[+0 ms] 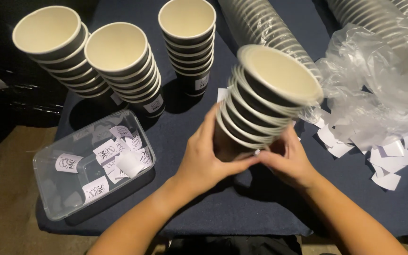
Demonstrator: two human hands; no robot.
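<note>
A stack of black paper cups with white insides leans to the right, blurred, above the dark blue table. My left hand wraps around the lowest cup of that stack from the left. My right hand presses against the same cup from the right, fingertips meeting the left hand's. What lies under the fingertips is hidden. Three more cup stacks stand at the back: far left, middle and centre.
A clear plastic tub holding several white stickers sits at the front left corner. Crumpled clear plastic wrap and loose white backing papers lie at the right. Long sleeves of nested cups lie at the back.
</note>
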